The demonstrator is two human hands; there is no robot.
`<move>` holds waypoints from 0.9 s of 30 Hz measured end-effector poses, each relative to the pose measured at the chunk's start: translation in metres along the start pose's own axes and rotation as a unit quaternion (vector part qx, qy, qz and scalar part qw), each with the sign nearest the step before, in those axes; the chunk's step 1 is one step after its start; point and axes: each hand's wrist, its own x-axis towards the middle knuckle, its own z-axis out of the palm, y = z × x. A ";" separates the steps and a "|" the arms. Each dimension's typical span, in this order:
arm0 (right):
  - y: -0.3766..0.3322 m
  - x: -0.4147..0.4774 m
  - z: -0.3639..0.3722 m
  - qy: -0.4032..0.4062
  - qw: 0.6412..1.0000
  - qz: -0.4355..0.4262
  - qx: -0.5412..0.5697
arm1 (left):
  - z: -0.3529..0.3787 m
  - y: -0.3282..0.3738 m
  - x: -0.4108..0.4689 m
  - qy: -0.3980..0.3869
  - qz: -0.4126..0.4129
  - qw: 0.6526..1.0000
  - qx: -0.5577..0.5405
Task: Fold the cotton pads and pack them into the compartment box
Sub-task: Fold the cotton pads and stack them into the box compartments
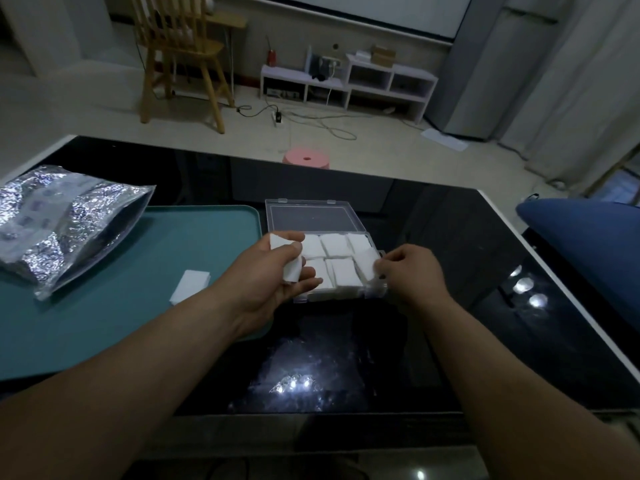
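Where the view starts on the left, a crinkled foil bag [65, 223] lies half on the teal tray [121, 327], mouth facing right. A small flat stack of unfolded cotton pads [190, 285] sits on the tray just right of the bag, apart from it.

The left hand [273, 277] hovers over the tray's right edge and the box's left end. Its thumb and fingers are curled round a folded pad [292, 271]; white shows above and below the thumb.

The clear compartment box [339, 295] sits on the glossy black table [450, 271], just beside the tray. Its lid [311, 216] is open and laid flat behind. Six compartments are visible, two rows of three, each showing white pads. The left hand partly hides the left pair.

The right hand [408, 268] is at the box's right end. Its fingertips pinch the edge of a pad [366, 266] that sits tilted in the near right compartment. Can't tell if that pad is fully seated.

Further right, a blue cushion [588, 230] sits off the table edge.

Behind the table, on the floor: wooden chair [180, 57], pink stool [306, 157], low white shelf unit [346, 81] with cables running out.
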 end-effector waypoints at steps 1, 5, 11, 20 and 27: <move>0.000 -0.001 0.001 0.005 0.999 -0.005 -0.032 | -0.001 0.000 0.000 0.001 0.001 1.000 0.000; 0.000 -0.004 0.003 0.002 0.992 -0.021 -0.121 | -0.003 0.001 0.001 0.004 -0.002 1.000 0.006; 0.002 -0.004 0.005 0.027 0.982 -0.119 -0.141 | -0.003 0.002 0.001 0.003 -0.007 1.000 0.004; -0.005 -0.005 0.018 -0.024 0.946 -0.220 -0.238 | -0.008 0.003 -0.001 0.002 -0.006 1.000 0.011; -0.004 -0.005 0.018 -0.008 0.947 -0.215 -0.240 | -0.010 0.006 -0.001 0.005 -0.011 1.000 -0.003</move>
